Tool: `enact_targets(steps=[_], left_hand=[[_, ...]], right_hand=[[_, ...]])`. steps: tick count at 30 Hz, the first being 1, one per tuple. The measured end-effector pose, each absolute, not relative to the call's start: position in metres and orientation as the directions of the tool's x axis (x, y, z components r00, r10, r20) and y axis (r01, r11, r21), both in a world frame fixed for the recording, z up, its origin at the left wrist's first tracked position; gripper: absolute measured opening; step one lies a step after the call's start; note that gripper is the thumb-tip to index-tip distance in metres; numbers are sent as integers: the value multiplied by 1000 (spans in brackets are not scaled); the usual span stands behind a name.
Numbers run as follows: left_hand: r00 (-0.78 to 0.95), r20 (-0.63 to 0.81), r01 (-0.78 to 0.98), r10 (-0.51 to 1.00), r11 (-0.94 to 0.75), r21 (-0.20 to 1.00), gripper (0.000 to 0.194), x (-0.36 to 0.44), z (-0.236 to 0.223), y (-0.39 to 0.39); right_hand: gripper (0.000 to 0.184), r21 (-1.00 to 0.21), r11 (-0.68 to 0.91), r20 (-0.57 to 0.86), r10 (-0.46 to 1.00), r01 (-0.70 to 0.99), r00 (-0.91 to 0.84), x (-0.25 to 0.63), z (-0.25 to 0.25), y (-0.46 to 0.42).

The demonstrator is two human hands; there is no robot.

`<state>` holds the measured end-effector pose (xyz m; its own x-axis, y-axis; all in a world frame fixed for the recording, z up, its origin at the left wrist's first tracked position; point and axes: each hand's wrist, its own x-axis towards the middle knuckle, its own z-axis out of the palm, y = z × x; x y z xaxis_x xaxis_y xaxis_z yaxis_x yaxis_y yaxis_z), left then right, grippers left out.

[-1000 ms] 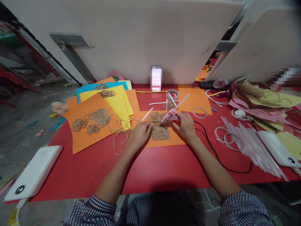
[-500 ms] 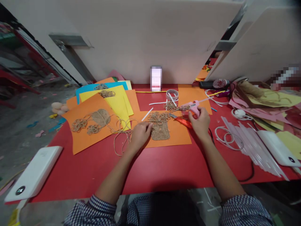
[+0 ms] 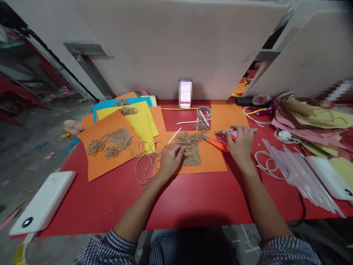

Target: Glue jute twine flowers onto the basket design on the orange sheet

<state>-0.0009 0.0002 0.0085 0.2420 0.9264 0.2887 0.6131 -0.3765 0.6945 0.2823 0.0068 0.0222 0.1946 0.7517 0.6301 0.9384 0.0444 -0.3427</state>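
My left hand (image 3: 172, 160) is at the left edge of the square twine piece (image 3: 192, 154) on the orange sheet (image 3: 211, 162), thumb and forefinger drawn together beside it; I can't tell whether they pinch any twine. The looped twine flowers (image 3: 189, 139) lie just beyond those fingertips. My right hand (image 3: 240, 145) has its fingers curled round the pink glue gun (image 3: 231, 133), nozzle pointing left, just beyond the red-handled cutter (image 3: 217, 144).

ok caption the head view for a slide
Right hand holding a pink glue gun, left hand at twine work on orange paper.
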Motion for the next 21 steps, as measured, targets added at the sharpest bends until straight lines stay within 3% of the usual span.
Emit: enact_targets(steps=[3,6,14,21], left_hand=[[250,283,593,926,-377,711,35,2,6,-2],[253,258,569,932,-359,740,37,5,4,-5],[190,184,447,964,-252,859,40,10,2,-5],[198,175,459,964,-249,853,40,9,0,-5]], right_hand=[[18,-482,361,611,792,799,11,235,28,-5],[13,-522,487,567,812,700,-141,197,22,-15],[10,-625,482,528,840,614,-124,186,11,-20],[9,-693,455,504,861,558,-76,184,7,-18]])
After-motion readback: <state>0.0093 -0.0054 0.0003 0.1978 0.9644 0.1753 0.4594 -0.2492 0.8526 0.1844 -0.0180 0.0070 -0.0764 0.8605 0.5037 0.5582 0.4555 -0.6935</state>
